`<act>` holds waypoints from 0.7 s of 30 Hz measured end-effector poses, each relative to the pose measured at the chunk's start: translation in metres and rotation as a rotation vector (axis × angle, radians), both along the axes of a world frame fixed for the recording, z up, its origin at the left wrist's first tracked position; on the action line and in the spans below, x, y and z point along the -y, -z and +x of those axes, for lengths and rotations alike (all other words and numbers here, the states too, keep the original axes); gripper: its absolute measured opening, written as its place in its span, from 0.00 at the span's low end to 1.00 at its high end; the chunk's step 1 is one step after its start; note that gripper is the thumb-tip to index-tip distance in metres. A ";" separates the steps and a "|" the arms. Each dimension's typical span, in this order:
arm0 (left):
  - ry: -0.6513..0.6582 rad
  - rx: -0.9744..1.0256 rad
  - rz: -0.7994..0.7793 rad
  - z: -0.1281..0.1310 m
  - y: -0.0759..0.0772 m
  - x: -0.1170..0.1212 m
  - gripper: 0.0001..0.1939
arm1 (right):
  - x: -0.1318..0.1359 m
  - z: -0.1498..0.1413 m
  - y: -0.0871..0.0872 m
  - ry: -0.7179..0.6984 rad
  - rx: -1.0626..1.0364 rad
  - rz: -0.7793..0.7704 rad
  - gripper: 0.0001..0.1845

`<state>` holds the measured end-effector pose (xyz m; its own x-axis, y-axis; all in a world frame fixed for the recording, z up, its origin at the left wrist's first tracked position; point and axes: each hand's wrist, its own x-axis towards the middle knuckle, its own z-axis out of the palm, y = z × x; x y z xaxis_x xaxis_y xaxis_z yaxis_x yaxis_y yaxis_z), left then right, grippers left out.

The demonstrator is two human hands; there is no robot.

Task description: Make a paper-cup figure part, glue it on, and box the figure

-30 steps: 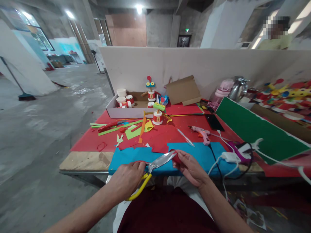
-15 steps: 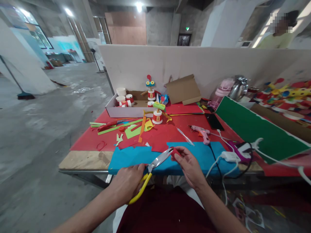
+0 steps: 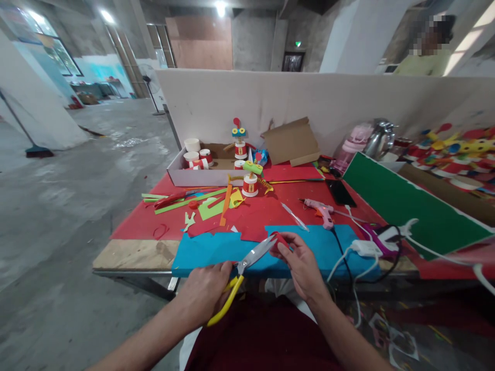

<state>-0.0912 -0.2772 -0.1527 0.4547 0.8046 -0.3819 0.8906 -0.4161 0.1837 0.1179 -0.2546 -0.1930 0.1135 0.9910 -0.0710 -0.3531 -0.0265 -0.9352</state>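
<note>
My left hand (image 3: 207,291) is closed around the yellow handles of a pair of scissors (image 3: 253,257), whose blades point up and to the right. Between finger and thumb, my right hand (image 3: 303,263) pinches a small red piece of paper (image 3: 279,245). The blade tips meet the paper's left edge. Below both lies blue paper (image 3: 209,252) along the table's front. Beyond my hands stands a paper-cup figure (image 3: 250,185) with a green head and coiled arms. Green paper scraps (image 3: 211,208) and an orange strip (image 3: 226,205) lie left of it.
A pink glue gun (image 3: 323,210), a pen (image 3: 294,216) and a phone (image 3: 340,192) lie to the right, near a white power strip (image 3: 367,249) with cables. At the back, a shallow box (image 3: 204,178) holds paper cups. A person (image 3: 425,51) is beyond the partition (image 3: 301,98).
The scissor blades have closed slightly at the red paper. My hands stay in nearly the same place. The person beyond the partition has shifted left.
</note>
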 end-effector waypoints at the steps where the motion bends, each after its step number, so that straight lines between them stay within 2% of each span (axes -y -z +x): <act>1: 0.002 -0.002 -0.003 0.000 0.001 0.000 0.15 | 0.001 -0.001 0.000 -0.004 0.002 0.006 0.17; 8: 0.007 0.018 -0.012 0.002 0.002 0.000 0.12 | 0.002 -0.006 0.007 0.055 0.001 0.067 0.14; 15: 0.002 0.022 -0.008 0.001 0.003 0.000 0.13 | 0.001 -0.008 0.008 0.066 -0.125 0.014 0.18; 21: 0.010 0.044 -0.006 0.004 0.003 -0.002 0.12 | 0.003 -0.007 0.011 0.032 -0.012 0.071 0.15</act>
